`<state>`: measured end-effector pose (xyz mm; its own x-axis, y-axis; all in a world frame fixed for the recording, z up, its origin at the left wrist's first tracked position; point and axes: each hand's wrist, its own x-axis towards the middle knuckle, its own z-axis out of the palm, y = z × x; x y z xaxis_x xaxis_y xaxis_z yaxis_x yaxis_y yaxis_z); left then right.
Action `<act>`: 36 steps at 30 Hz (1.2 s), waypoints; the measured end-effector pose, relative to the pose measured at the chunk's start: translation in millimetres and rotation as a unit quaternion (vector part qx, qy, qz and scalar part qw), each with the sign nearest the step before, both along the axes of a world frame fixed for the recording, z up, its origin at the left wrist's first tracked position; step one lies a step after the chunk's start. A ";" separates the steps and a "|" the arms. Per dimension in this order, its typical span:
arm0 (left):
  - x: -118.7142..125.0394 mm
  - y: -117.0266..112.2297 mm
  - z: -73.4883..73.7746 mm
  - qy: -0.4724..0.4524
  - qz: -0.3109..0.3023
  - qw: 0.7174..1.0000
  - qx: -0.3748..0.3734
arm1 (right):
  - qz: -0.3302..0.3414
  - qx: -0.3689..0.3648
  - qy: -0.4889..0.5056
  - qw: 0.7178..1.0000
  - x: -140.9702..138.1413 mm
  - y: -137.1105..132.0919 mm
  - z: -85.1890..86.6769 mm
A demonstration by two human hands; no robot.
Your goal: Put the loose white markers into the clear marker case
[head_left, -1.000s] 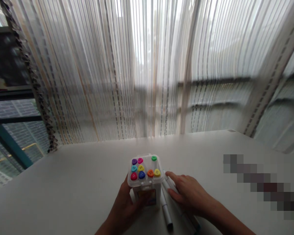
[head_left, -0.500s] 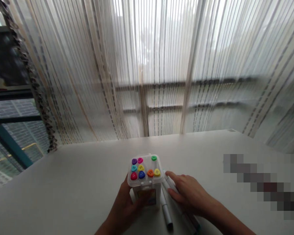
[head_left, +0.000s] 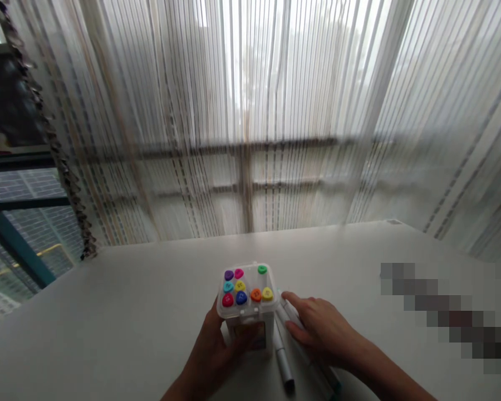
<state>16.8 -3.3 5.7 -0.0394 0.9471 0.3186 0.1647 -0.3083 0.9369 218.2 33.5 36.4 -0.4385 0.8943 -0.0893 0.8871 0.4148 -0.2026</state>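
Note:
My left hand (head_left: 211, 359) wraps the lower left side of a clear plastic marker box (head_left: 249, 337). The lid of the box shows colourful heart-shaped marker caps (head_left: 241, 287), with a coloured label behind the front wall. My right hand (head_left: 323, 328) lies just right of the box, with its fingers and thumb around a white marker pen (head_left: 290, 312). The lower part of that pen runs under my palm and ends in a teal tip. Another white marker pen (head_left: 283, 356) with a dark end lies on the table, between my hand and the box.
The box and pens stand on a white table (head_left: 108, 312). A sheer striped curtain (head_left: 250, 111) hangs behind its far edge. A dark-framed window (head_left: 20, 223) and a beaded cord (head_left: 62, 167) are at the left. The right part of the table has a pixelated patch.
The curtain has swayed and shifted in view. My hands, the marker box and the pens stay in nearly the same place.

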 end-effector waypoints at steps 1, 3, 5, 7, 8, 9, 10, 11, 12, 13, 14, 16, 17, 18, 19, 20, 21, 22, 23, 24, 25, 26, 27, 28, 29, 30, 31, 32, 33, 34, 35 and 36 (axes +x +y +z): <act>-0.3 0.1 0.3 0.000 -0.003 1.000 -0.002 | 0.000 0.001 0.000 1.000 0.0 0.1 -0.2; -0.8 0.2 0.5 -0.003 -0.006 1.000 -0.004 | 0.002 0.004 0.001 1.000 0.1 0.3 -1.2; -0.9 0.3 -0.1 -0.003 -0.006 1.000 -0.003 | 0.004 0.005 -0.002 1.000 0.1 0.3 -1.6; -0.9 0.5 -1.6 -0.002 0.001 1.000 0.001 | 0.004 0.002 -0.008 1.000 -0.1 0.0 -1.0; -0.9 0.8 -2.6 -0.004 0.003 1.000 0.001 | 0.004 0.000 -0.011 1.000 -0.2 -0.1 -0.4; -1.0 1.0 -3.7 -0.007 0.003 1.000 0.001 | 0.004 -0.003 -0.014 1.000 -0.4 -0.3 0.2; -1.3 1.3 -4.8 -0.012 0.002 1.000 0.001 | 0.003 -0.004 -0.016 1.000 -0.5 -0.4 0.6; -1.7 1.6 -5.9 -0.016 0.000 1.000 0.000 | 0.003 -0.004 -0.016 1.000 -0.5 -0.4 0.8; -2.1 1.8 -7.0 -0.019 -0.002 1.000 0.000 | 0.002 -0.002 -0.014 1.000 -0.5 -0.5 0.8; -2.6 2.0 -7.8 -0.018 -0.003 1.000 0.001 | 0.002 0.000 -0.011 1.000 -0.5 -0.4 0.6; -3.0 2.1 -8.5 -0.015 -0.001 1.000 0.005 | 0.001 0.003 -0.008 1.000 -0.4 -0.4 0.3; -3.4 2.1 -9.0 -0.005 0.010 1.000 0.014 | 0.000 0.006 -0.006 1.000 -0.4 -0.4 -0.3; -3.3 2.0 -8.8 0.000 0.015 1.000 0.018 | -0.002 0.005 -0.008 1.000 -0.5 -0.4 -0.5; -2.9 1.9 -8.4 0.004 0.018 1.000 0.020 | -0.002 0.004 -0.011 1.000 -0.6 -0.3 -0.7; -2.4 1.8 -7.9 0.006 0.019 1.000 0.021 | -0.002 0.003 -0.013 1.000 -0.6 -0.2 -0.8; -1.9 1.7 -7.2 0.006 0.018 1.000 0.020 | -0.001 0.002 -0.014 1.000 -0.7 0.1 -1.0; -1.4 1.6 -6.5 0.005 0.014 1.000 0.018 | 0.000 0.003 -0.014 1.000 -0.7 0.4 -1.3; -0.9 1.5 -5.9 0.004 0.012 1.000 0.017 | 0.002 0.004 -0.013 1.000 -0.7 0.7 -1.7; -0.7 1.5 -5.4 0.002 0.011 1.000 0.017 | 0.003 0.006 -0.011 1.000 -0.7 1.1 -2.3; -0.5 1.5 -5.0 0.001 0.012 1.000 0.018 | 0.004 0.008 -0.009 1.000 -0.6 1.4 -2.8; -0.5 1.5 -4.7 -0.001 0.013 1.000 0.019 | 0.003 0.009 -0.008 1.000 -0.6 1.6 -3.2; -0.5 1.5 -4.5 -0.002 0.011 1.000 0.019 | 0.003 0.011 -0.007 1.000 -0.5 1.7 -3.4; -0.4 1.5 -4.1 -0.004 0.008 1.000 0.018 | 0.003 0.011 -0.006 1.000 -0.5 1.6 -3.5; -0.3 1.4 -3.8 -0.006 0.004 1.000 0.016 | 0.003 0.012 -0.005 1.000 -0.5 1.3 -3.2; 0.0 1.2 -3.2 -0.009 0.001 1.000 0.014 | 0.003 0.012 -0.005 1.000 -0.5 1.0 -2.8; 0.3 0.9 -2.5 -0.011 -0.001 1.000 0.013 | 0.002 0.011 -0.005 1.000 -0.5 0.6 -2.2; 0.7 0.6 -1.8 -0.012 -0.002 1.000 0.012 | 0.002 0.009 -0.005 1.000 -0.5 0.2 -1.5; 1.0 0.2 -0.9 -0.011 -0.001 1.000 0.011 | 0.001 0.008 -0.004 1.000 -0.6 -0.1 -0.9; 1.2 0.0 -0.1 -0.009 0.000 1.000 0.011 | 0.001 0.006 -0.005 1.000 -0.6 -0.4 -0.4; 1.1 -0.1 0.5 -0.005 0.000 1.000 0.010 | 0.001 0.005 -0.006 1.000 -0.7 -0.5 -0.1; 0.7 0.0 0.7 0.000 0.000 1.000 0.011 | 0.003 0.004 -0.007 1.000 -0.8 -0.6 -0.1; 0.0 0.4 0.5 0.005 0.000 1.000 0.014 | 0.004 0.003 -0.007 1.000 -0.8 -0.4 -0.5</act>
<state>16.8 -2.8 6.2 -0.0356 0.9380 0.3448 0.1743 -0.3339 0.9263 217.4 33.1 36.0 -0.4439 0.8916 -0.0897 0.8868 0.4227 -0.1866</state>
